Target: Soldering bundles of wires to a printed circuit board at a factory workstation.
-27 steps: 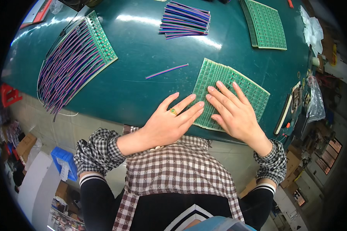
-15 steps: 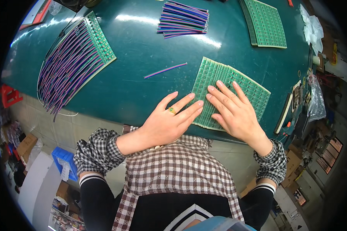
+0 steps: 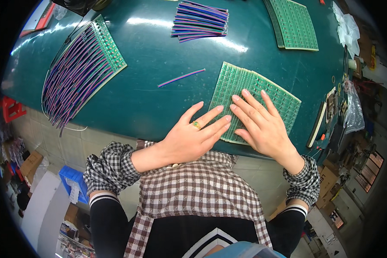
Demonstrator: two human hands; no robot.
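A fanned stack of green circuit board panels (image 3: 276, 91) lies near the table's front edge, right of centre. On top of it my right hand (image 3: 265, 124) rests flat, fingers stretched out. My left hand (image 3: 192, 135) is spread at the stack's left side, its fingertips on the lower left part of the boards; a ring with a green stone is on one finger. Neither hand grasps anything. Just beyond my left hand, a single short multi-coloured ribbon wire (image 3: 181, 78) lies alone on the green table (image 3: 150, 107).
On the left lies a board panel (image 3: 109, 46) with many ribbon wires (image 3: 73, 81) hanging over the table edge. A wire bundle (image 3: 201, 21) sits at the far middle, another board stack (image 3: 294, 25) at the far right. Plastic bags (image 3: 346, 32) and tools (image 3: 324, 114) line the right edge.
My left hand has shifted slightly right, its fingertips further onto the boards. My right hand stays in nearly the same place. The view has moved a little.
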